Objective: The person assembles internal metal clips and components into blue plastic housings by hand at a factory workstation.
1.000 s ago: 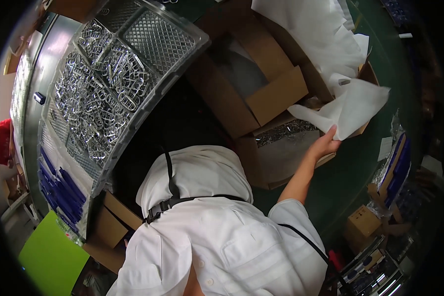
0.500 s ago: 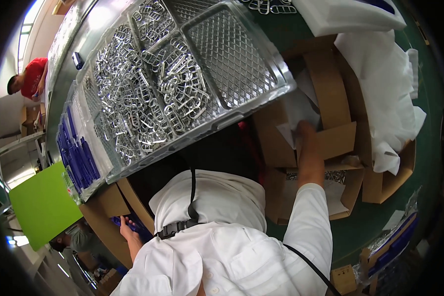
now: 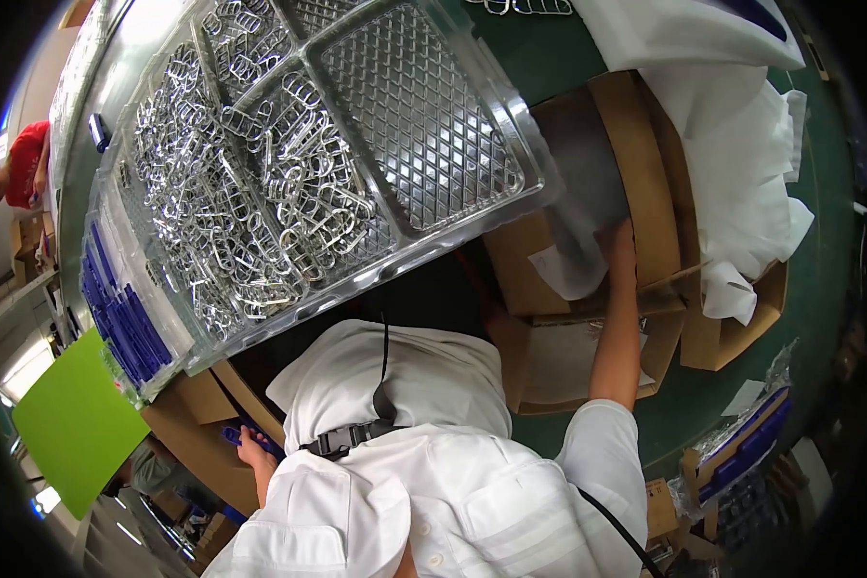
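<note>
Toward eight o'clock, the left hand (image 3: 257, 453) has its fingers closed around a blue piece (image 3: 231, 435) (smooth and stiff by its look, so perhaps slippery, best gripped across its middle) at an open carton (image 3: 185, 422). Toward half past two, the right hand (image 3: 619, 239) reaches into a cardboard box (image 3: 518, 277) by a pale sheet (image 3: 576, 276), its fingertips too hidden to tell; the sheet should be light, soft, easily creased, best pinched by its loose edge.
</note>
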